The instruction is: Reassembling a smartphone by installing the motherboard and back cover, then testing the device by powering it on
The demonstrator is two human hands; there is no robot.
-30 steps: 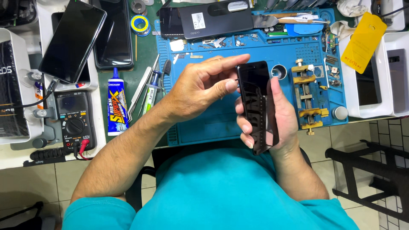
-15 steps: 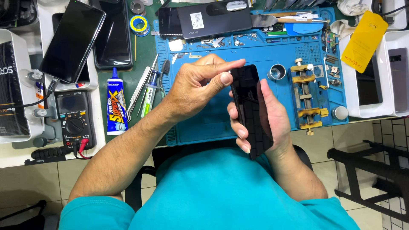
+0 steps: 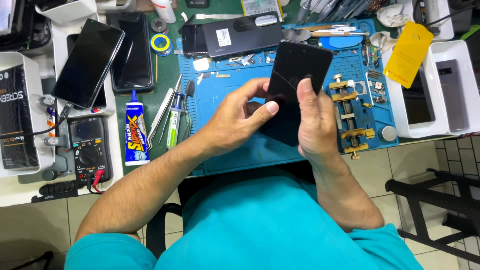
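A teal shirt (image 3: 280, 225) fills the bottom of the view, and both forearms reach up from it over the bench. The right hand (image 3: 315, 125) grips a black phone (image 3: 295, 75) from the right side, fingers wrapped behind it and the thumb laid across its dark glass. The left hand (image 3: 240, 117) closes on the phone's left edge, thumb pressed on the front near the middle, fingers curled behind. The phone is held tilted, above a blue mat (image 3: 235, 145), not touching it.

Right of the hands, on the mat, stands a brass-knobbed clamp (image 3: 352, 117). Left of the mat lie a glue tube (image 3: 136, 132), a green pen-like tube (image 3: 173, 122) and tweezers (image 3: 161, 115). Further left sits a multimeter (image 3: 89, 147) with red and black leads.

Beyond the hands, at the mat's far edge, lies another phone (image 3: 240, 35) back up, with small screws and parts scattered near it. Two dark phones (image 3: 102, 55) rest on a white tray at far left, a roll of tape (image 3: 161, 44) beside them. At far right a yellow packet (image 3: 407, 55) leans on a white box (image 3: 430, 90).
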